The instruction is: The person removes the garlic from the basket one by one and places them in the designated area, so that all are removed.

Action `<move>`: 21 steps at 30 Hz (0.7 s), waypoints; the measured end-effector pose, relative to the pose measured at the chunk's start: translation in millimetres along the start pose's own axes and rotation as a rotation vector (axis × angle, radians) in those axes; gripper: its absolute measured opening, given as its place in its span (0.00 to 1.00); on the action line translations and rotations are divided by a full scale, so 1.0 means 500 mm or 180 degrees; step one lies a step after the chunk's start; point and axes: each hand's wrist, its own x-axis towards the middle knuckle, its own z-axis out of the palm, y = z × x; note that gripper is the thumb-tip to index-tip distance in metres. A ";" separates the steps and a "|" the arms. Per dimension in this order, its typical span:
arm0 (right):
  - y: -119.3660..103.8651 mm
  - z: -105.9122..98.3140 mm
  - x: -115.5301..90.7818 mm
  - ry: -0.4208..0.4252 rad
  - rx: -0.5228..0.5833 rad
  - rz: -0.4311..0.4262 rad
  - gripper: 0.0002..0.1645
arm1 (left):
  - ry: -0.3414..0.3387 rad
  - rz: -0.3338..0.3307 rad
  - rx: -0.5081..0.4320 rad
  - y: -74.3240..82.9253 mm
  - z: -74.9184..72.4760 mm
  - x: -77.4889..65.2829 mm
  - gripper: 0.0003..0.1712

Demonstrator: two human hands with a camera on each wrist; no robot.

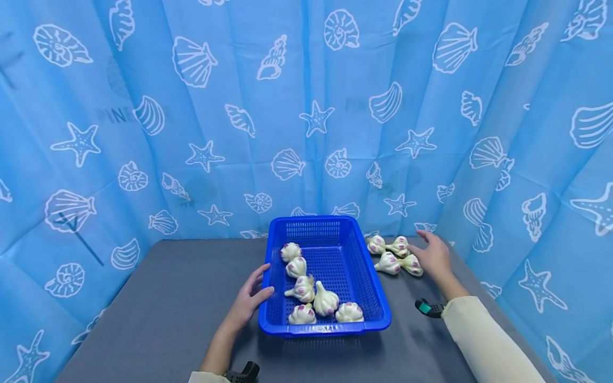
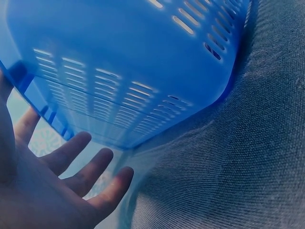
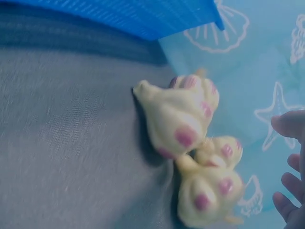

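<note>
A blue plastic basket (image 1: 375,298) holds several white-and-purple garlic bulbs (image 1: 326,300), mostly along its left side and near edge. At its left rim, my left hand (image 1: 246,303) touches the edge with thumb and forefinger. The left wrist view shows the other fingers (image 2: 102,164) spread loosely outside the slotted wall. Right of the basket, several more garlic bulbs (image 1: 389,264) lie clustered on the table. My right hand (image 1: 435,258) is beside this cluster on its right, fingers relaxed and apart, with nothing held. In the right wrist view, a gap separates its fingers from the bulbs (image 3: 178,119).
A grey cloth-covered table (image 1: 182,298) lies under everything. Behind it and at both sides hangs a blue curtain (image 1: 316,159) with white shell and starfish prints. Dark wrist straps (image 1: 431,308) sit by the sleeves.
</note>
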 end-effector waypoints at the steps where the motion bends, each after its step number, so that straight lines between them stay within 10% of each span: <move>1: -0.006 0.000 0.002 -0.0009 0.0028 -0.0001 0.33 | -0.0004 -0.0004 -0.0006 0.001 0.000 0.000 0.34; 21: -0.175 0.047 0.035 -0.0258 0.0751 -0.0236 0.33 | 0.0054 -0.0021 0.0018 0.000 0.006 0.003 0.36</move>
